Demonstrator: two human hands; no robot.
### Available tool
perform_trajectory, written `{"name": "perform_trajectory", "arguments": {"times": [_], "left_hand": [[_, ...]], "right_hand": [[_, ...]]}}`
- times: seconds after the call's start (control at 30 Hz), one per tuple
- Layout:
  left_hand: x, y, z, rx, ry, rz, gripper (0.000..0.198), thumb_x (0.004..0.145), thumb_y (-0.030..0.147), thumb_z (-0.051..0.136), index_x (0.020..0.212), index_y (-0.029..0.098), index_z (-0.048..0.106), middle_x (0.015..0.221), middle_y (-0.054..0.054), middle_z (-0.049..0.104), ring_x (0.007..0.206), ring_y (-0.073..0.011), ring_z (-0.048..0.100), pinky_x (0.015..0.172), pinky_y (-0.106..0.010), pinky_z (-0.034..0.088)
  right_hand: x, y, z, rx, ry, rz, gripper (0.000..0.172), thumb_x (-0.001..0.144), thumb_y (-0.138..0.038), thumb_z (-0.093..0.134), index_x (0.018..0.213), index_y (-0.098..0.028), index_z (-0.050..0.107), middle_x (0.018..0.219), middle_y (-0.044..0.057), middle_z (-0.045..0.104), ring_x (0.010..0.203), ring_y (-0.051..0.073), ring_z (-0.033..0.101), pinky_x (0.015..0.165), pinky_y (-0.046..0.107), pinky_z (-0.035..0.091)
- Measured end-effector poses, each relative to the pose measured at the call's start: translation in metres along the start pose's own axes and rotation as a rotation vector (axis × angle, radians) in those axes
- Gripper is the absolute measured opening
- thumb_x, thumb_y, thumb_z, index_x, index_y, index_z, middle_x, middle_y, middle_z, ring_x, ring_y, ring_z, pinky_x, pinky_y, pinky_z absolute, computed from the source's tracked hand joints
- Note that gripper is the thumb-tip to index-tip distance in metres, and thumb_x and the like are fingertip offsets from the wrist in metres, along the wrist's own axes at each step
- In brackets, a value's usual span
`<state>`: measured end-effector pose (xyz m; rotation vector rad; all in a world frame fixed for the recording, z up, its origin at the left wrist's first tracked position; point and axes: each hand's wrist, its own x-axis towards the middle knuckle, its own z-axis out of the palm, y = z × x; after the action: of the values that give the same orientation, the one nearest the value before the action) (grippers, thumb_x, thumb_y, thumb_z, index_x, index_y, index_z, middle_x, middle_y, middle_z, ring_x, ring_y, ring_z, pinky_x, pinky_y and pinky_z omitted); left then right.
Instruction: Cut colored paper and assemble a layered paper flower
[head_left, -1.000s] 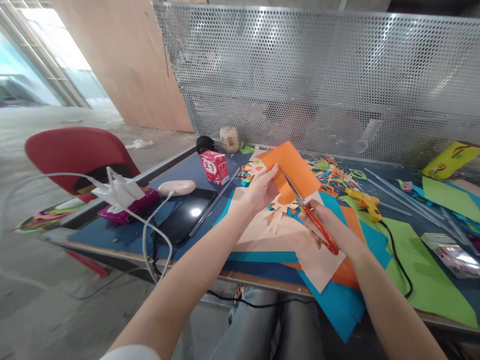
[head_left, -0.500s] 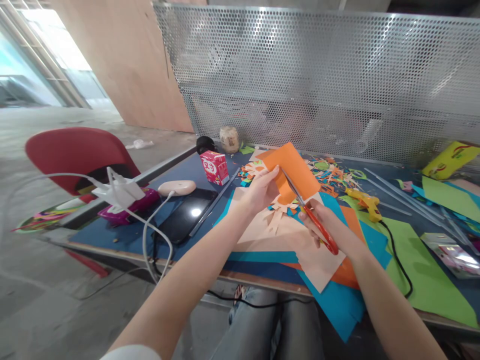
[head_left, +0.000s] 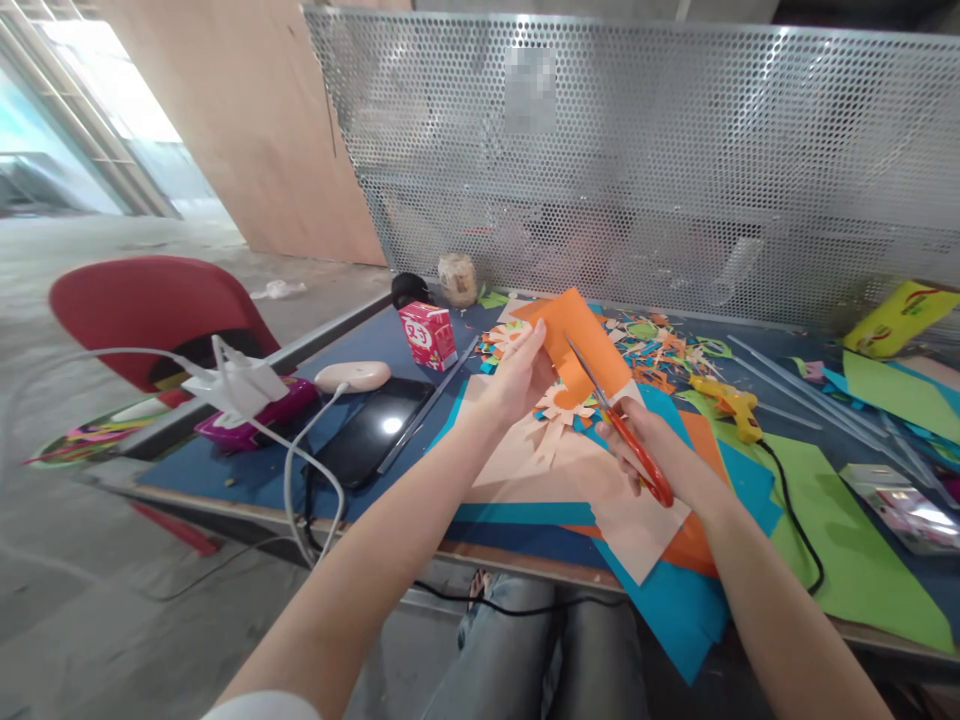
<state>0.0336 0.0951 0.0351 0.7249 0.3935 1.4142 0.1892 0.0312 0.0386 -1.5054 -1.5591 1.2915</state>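
Note:
My left hand (head_left: 517, 378) pinches the left edge of a folded orange paper sheet (head_left: 589, 338) held up over the table. My right hand (head_left: 651, 452) grips red-handled scissors (head_left: 621, 432), whose blades reach up into the orange sheet from its lower edge. Below the hands lie a peach sheet (head_left: 570, 470) with a cut paper flower (head_left: 564, 405) on it, and blue paper (head_left: 675, 590) and orange paper under that.
A yellow glue gun (head_left: 731, 405) with a black cord lies right of the hands, beside green paper (head_left: 840, 520). A black tablet (head_left: 375, 428), white mouse (head_left: 352, 376), red carton (head_left: 428, 335) and charger cable sit left. Paper scraps lie before the perforated metal screen (head_left: 675, 150). A red chair (head_left: 150, 310) stands left.
The orange sheet has tipped and dropped slightly, and my left fingers have shifted higher along its edge. The scissors stay in the cut, almost unmoved.

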Motion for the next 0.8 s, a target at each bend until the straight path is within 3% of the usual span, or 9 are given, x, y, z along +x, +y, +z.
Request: {"name": "perform_trajectory", "arguments": {"times": [0.23,0.53,0.8], "left_hand": [[0.0000,0.0001,-0.0007,0.014,-0.045,-0.018,0.015,0.082,0.024,0.052,0.087,0.015,0.064,0.097,-0.006,0.069,0.105,-0.0194,0.060,0.091,-0.030,0.046],[0.0010,-0.0012,-0.0030,0.019,-0.070,0.007,0.015,0.082,0.022,0.051,0.084,0.017,0.064,0.093,-0.004,0.070,0.103,-0.0188,0.061,0.090,-0.030,0.047],[-0.0021,0.0007,0.0015,0.074,-0.016,-0.033,0.014,0.081,0.022,0.053,0.084,0.016,0.065,0.093,-0.006,0.071,0.098,-0.0203,0.063,0.086,-0.032,0.050]], "right_hand": [[-0.0036,0.0052,0.0002,-0.074,-0.038,-0.147,0.033,0.068,-0.041,0.060,0.086,-0.022,0.039,0.047,-0.012,0.032,0.032,0.007,0.035,0.032,0.024,0.043],[0.0014,0.0045,-0.0002,0.005,-0.054,-0.039,0.030,0.073,-0.048,0.051,0.079,-0.022,0.036,0.052,-0.010,0.036,0.031,0.005,0.031,0.029,0.022,0.041],[-0.0027,0.0042,0.0013,-0.086,-0.038,-0.124,0.041,0.068,-0.047,0.060,0.093,-0.022,0.039,0.051,-0.011,0.034,0.032,0.007,0.036,0.030,0.023,0.042]]}}
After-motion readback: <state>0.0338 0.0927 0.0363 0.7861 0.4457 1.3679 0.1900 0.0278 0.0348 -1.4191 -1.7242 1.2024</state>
